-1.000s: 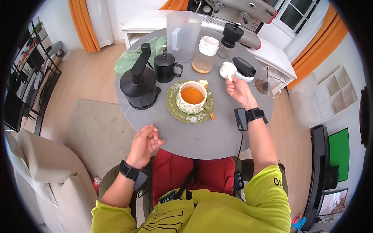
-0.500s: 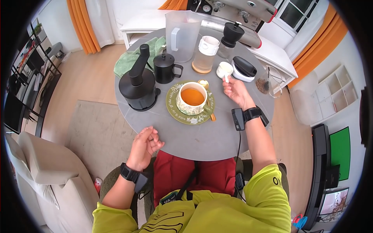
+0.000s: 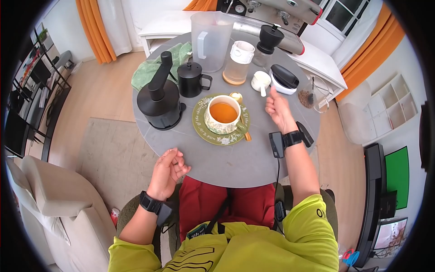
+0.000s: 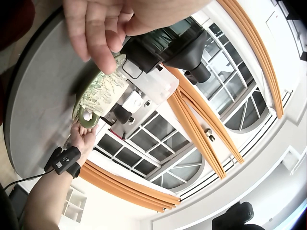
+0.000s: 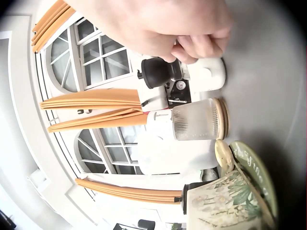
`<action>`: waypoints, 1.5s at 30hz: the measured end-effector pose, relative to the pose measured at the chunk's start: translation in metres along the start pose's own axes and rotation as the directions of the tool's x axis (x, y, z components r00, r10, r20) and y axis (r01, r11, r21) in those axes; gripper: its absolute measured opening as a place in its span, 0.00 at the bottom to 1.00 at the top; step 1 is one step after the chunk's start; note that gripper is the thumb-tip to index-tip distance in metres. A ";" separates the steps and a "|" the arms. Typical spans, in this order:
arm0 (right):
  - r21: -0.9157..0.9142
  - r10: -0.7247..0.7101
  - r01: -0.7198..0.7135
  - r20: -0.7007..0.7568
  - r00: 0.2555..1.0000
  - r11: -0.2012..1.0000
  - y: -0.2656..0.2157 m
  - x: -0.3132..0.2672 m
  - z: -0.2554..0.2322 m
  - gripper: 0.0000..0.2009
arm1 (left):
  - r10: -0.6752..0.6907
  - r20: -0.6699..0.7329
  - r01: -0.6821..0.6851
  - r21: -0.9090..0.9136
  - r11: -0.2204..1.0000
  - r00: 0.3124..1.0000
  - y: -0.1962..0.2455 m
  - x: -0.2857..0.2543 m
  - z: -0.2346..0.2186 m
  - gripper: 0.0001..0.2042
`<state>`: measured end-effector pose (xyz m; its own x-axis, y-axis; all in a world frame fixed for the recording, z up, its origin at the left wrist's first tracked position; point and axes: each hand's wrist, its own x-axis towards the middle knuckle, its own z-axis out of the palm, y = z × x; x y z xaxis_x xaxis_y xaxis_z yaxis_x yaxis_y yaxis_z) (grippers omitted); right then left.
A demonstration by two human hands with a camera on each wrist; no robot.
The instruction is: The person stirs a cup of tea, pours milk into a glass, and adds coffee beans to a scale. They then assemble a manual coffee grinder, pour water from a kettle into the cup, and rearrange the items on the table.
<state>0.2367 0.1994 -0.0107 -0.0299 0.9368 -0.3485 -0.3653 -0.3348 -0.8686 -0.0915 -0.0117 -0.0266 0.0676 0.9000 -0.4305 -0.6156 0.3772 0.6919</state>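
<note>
My right hand (image 3: 278, 110) is just right of a small white cup with a handle (image 3: 260, 81), on the table. Its fingers are loosely curled and hold nothing; the cup's handle points toward me. In the right wrist view the white cup (image 5: 209, 74) shows beyond the curled fingers (image 5: 189, 48). My left hand (image 3: 168, 168) lies loosely curled at the table's front edge, holding nothing. Between the hands a patterned teacup (image 3: 219, 124) of orange-brown drink sits on a green saucer (image 3: 201, 129). A gold spoon (image 3: 236, 96) lies on the saucer, behind the teacup.
On the grey round table (image 3: 217, 163) stand a black lidded grinder-like device (image 3: 158, 106), a black pot (image 3: 191, 80), a clear pitcher (image 3: 210, 43), a glass jar (image 3: 235, 68), a hand grinder (image 3: 270, 41), a black-and-white container (image 3: 284, 79) and a glass of beans (image 3: 308, 96). A green cloth (image 3: 154, 72) lies back left.
The right hand has set the small white cup down, slightly left and nearer, released its handle and drawn back to the right. The left hand stays about where it was.
</note>
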 end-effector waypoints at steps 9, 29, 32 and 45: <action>-0.158 -0.625 0.605 -0.179 0.760 0.780 -0.003 -0.044 0.011 0.11 | 0.008 0.010 -0.008 0.005 1.000 1.000 0.000 -0.001 0.001 0.10; -0.843 -0.551 0.538 0.440 0.709 0.019 -0.094 0.035 0.117 0.39 | 0.002 0.025 -0.001 -0.017 1.000 1.000 0.000 -0.001 -0.001 0.09; -0.861 -0.479 0.508 0.457 0.750 -0.025 -0.093 0.050 0.125 0.43 | 0.006 0.022 -0.005 -0.032 0.999 1.000 0.001 -0.003 0.001 0.09; -0.891 -0.514 0.446 0.345 0.785 0.083 -0.087 0.064 0.123 0.42 | 0.276 0.298 -0.404 0.741 0.537 0.914 0.025 -0.026 0.025 0.11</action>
<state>0.1517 0.3008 0.0863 -0.1568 0.9428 0.2942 0.7859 0.2996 -0.5410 -0.0890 -0.0201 0.0169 0.1257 0.9916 -0.0300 0.2239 0.0011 0.9746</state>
